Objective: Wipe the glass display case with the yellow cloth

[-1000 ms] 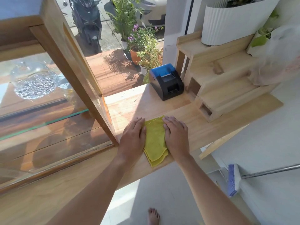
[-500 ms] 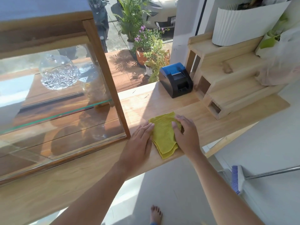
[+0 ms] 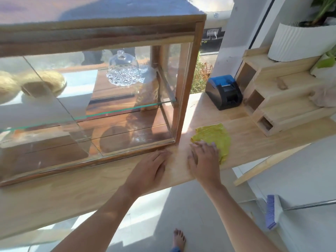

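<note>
The wood-framed glass display case (image 3: pixel 189 88) stands on the light wooden counter (image 3: pixel 254 142), filling the left and middle of the view. A folded yellow cloth (image 3: pixel 216 137) lies on the counter just right of the case's front right corner. My right hand (image 3: pixel 203 160) lies flat on the cloth's near left part, fingers spread, not gripping. My left hand (image 3: pixel 152 168) rests flat on the bare counter, fingertips touching the case's bottom rail near that corner, off the cloth.
Inside the case a cut-glass dome (image 3: pixel 123 70) sits on a glass shelf. A black and blue receipt printer (image 3: pixel 224 91), a stepped wooden shelf (image 3: pixel 283 106) and a white planter (image 3: pixel 298 40) stand to the right. A brush (image 3: pixel 272 211) lies on the floor below.
My view has swung left and up, bringing the case into full view. My left hand slid off the cloth to the case's corner. My right hand shifted to the cloth's near left edge.
</note>
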